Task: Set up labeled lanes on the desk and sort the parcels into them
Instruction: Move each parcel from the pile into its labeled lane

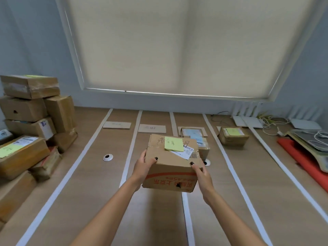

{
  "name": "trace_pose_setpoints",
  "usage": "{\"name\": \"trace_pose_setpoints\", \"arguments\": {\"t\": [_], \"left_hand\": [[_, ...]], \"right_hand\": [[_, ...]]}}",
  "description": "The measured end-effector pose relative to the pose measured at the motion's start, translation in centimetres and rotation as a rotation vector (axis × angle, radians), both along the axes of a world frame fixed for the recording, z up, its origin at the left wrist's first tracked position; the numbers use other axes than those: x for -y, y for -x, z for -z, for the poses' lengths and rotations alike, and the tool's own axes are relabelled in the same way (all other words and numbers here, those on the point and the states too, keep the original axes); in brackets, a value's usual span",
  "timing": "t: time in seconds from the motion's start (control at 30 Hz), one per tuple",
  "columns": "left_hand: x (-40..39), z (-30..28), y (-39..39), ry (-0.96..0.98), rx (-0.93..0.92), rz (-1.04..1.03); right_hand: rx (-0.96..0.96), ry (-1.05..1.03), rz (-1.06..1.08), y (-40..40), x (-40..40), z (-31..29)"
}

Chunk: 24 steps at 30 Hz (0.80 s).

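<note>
While I hold the cardboard box [171, 164] above the desk [88, 183], my left hand [143, 166] clasps its left side and my right hand [201, 173] its right, thumbs hooked over the top edge. The box is matte brown, creased, with a yellow sticky note [174, 144], a shipping label and a red printed band. White tape strips [130, 148] divide the smooth wood into long lanes headed by cardboard label cards [117, 125]. A small taped parcel [232, 135] sits in a right lane; stacked boxes [30, 112] crowd the left edge.
</note>
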<state>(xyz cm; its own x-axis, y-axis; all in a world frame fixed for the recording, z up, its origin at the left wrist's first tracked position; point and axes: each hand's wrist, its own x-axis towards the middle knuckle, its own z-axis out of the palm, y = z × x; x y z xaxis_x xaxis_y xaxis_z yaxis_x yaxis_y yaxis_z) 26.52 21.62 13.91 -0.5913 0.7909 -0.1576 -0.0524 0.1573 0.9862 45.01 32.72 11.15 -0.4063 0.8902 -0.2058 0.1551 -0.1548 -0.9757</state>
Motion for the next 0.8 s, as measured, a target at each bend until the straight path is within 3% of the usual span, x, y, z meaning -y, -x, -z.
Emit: {"name": "trace_pose_setpoints", "arguments": {"t": [0.43, 0.8], "left_hand": [[-11.9, 1.1, -12.9, 0.049, 0.0, 0.11], [-26.5, 3.0, -26.0, 0.081, 0.027, 0.164]], "right_hand": [[0.011, -0.007, 0.088, -14.2, -10.8, -0.8], [0.046, 0.005, 0.105, -27.8, -26.0, -0.3]]}}
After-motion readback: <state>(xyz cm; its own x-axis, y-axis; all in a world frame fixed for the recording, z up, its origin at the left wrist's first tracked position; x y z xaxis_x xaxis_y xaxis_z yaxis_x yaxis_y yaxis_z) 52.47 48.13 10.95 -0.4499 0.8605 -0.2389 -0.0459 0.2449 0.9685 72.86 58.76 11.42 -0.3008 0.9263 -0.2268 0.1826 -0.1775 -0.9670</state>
